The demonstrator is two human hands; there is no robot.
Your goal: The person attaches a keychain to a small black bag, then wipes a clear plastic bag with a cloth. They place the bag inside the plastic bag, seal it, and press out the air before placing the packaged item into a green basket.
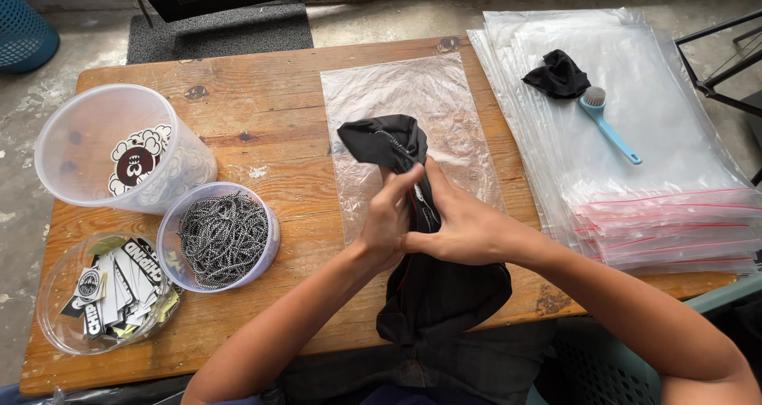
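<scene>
Black garment (429, 286) over clear bag (413, 103)

There is one camera only, worn on the person's head. It looks steeply down and forward over the wooden surface (262, 119), close enough that both forearms fill the lower frame, with the floor (397, 16) beyond the far edge.

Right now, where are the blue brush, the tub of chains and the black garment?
Blue brush (609, 127), head view, on its handle.
Tub of chains (222, 238), head view, on the chain pile inside.
Black garment (389, 141), head view, on the folded top above the hands.
</scene>
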